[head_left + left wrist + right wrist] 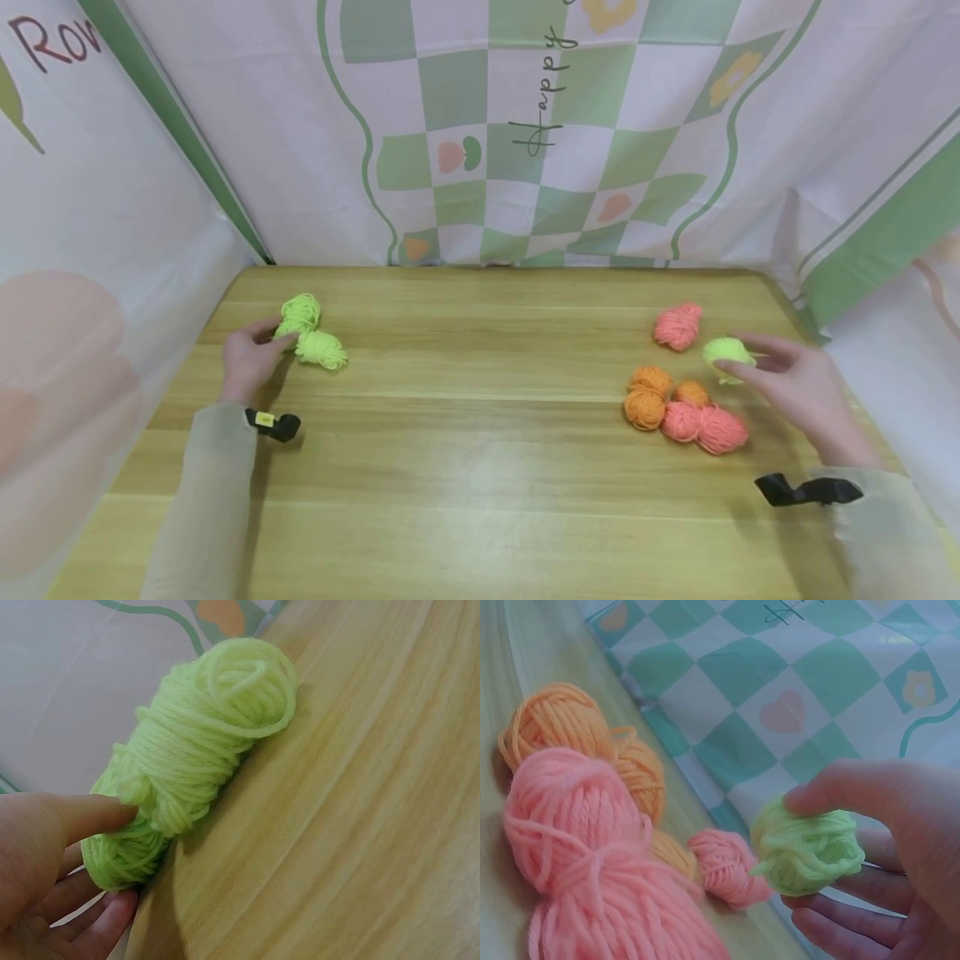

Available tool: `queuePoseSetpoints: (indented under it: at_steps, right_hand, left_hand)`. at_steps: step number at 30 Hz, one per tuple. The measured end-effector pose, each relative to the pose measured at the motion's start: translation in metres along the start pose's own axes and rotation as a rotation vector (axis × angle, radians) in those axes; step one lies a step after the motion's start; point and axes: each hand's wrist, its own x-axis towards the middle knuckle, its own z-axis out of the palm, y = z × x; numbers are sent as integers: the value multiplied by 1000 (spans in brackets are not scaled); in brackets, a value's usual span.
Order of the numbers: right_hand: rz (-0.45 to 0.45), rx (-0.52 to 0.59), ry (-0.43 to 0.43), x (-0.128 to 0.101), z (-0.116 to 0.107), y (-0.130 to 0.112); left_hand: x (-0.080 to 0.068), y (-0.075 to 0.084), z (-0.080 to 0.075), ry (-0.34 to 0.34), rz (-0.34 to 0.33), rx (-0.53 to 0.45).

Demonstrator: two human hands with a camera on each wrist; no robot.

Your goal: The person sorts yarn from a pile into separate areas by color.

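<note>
Toward the tabletop's [480,350] far left corner lies the green yarn cluster [302,312]; near the right edge, the lime ball [727,353]. Both should be light, soft, best gripped midway. The left hand [252,360], stretched forward, pinches the cluster; the right hand [802,387], angled inward, half-curled, pinches the ball.

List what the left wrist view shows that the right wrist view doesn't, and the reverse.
Only the left wrist view: the left hand, with thumb and fingers at a lime yarn bundle.

Only the right wrist view: the right hand, holding a separate lime yarn ball, plus pink yarn and orange yarn.

Both: the wooden table and the patterned cloth.
</note>
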Motion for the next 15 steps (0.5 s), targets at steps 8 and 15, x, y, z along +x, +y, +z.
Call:
queuePoseSetpoints:
  at_steps: [8,15]
  right_hand:
    - [-49,52,-7,0,6,-13]
    - [-82,83,-28,2,13,-20]
  left_hand:
    - [0,1,1,2,-16,-5]
    - [-1,2,0,3,-23,-6]
